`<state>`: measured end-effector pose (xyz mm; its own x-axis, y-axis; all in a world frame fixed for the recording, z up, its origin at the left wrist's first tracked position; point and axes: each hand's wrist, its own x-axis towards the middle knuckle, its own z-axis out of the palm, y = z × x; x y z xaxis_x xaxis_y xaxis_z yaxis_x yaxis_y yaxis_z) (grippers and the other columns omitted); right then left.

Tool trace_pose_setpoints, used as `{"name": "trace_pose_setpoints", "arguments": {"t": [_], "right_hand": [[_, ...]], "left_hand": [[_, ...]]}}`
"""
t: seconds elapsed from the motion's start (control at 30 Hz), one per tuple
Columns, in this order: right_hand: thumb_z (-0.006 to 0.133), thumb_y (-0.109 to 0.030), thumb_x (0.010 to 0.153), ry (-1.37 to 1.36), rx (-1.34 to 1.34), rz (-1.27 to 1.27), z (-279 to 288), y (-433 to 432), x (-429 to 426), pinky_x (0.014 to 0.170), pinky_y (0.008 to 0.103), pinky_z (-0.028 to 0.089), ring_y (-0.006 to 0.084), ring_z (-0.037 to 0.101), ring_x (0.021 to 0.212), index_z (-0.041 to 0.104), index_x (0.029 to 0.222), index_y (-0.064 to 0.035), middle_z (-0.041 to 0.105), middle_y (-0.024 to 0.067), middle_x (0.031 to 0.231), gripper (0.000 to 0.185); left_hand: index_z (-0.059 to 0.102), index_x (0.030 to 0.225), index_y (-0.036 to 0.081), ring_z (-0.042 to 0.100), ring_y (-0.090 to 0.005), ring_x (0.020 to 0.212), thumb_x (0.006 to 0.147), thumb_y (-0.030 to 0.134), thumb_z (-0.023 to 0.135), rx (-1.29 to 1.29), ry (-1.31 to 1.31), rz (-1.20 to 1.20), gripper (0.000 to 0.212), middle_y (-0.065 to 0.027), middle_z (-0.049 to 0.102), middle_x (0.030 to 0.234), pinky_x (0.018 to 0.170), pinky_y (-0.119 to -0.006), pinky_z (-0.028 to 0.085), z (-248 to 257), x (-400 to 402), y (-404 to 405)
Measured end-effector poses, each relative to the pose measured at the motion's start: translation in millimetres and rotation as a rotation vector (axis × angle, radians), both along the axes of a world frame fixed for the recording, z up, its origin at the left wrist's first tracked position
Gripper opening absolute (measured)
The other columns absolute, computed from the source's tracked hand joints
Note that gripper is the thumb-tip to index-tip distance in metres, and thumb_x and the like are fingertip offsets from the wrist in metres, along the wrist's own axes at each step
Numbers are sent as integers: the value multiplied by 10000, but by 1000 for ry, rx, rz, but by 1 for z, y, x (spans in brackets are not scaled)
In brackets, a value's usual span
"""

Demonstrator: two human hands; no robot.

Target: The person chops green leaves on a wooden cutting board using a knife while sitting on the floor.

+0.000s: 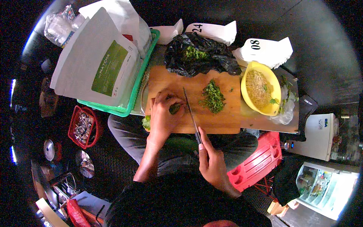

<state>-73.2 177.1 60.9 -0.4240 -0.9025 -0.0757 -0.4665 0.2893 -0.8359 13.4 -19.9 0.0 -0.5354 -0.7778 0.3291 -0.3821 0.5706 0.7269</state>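
On the wooden cutting board (232, 116), my left hand (161, 113) is curled over a bunch of green herbs (174, 108), with its fingertips tucked in. Leafy ends (146, 122) stick out at the board's left edge, below the wrist. A kitchen knife (189, 107) is gripped by its dark handle in my right hand (210, 159). Its blade points away from me, just right of the bunch, apart from the chopped pile. That heap of finely chopped herbs (213, 96) lies on the right half of the board.
Behind the board, a black plastic bag (175, 56) holds more leaves. At right stands a yellow bowl (276, 85) of tan granular food beside a clear plastic bag (287, 110). A green basket (141, 82) with matcha pouches (85, 65) borders the left. White cards (266, 51) bear numbers.
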Motion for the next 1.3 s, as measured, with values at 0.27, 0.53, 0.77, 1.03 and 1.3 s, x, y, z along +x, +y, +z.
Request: {"name": "trace_pose_setpoints", "arguments": {"t": [0.27,0.53,0.77,1.03,1.3], "right_hand": [[487,-125,1051,122,114,-16,-21,-25,5,662,531,531,487,674,840,382,1566,-127,650,322,1142,525],[519,-161,1052,154,56,-28,-22,-18,-10,660,477,543,451,698,828,496,1503,-119,694,257,1115,454],[574,-273,1039,241,-35,-204,-39,-3,-10,581,511,531,427,683,637,625,1289,-23,680,265,758,358],[550,-202,1055,19,-97,-207,-38,-1,-12,679,426,523,389,687,770,539,1338,-23,689,235,970,335],[505,-236,1075,-108,98,-118,-25,1,-15,705,498,549,439,696,827,499,1352,-51,696,234,972,334]], "left_hand": [[779,918,109,597,-324,1107,722,122,800,-60,4,-2,197,-111,679,1093,950,-458,429,-8,-1,-4],[778,906,101,616,-347,1090,716,117,805,82,-9,-35,192,-108,722,1051,902,-435,477,-1,-4,-9],[784,919,102,623,-322,1068,739,122,805,-17,22,-62,183,-103,718,1028,912,-438,477,-4,-7,-7],[745,881,88,620,-326,1039,745,145,810,-3,8,-113,161,-99,688,950,931,-447,449,4,-12,-8],[735,868,74,625,-340,1007,724,125,812,-43,10,-106,171,-120,681,961,905,-451,479,3,-11,-10]]}}
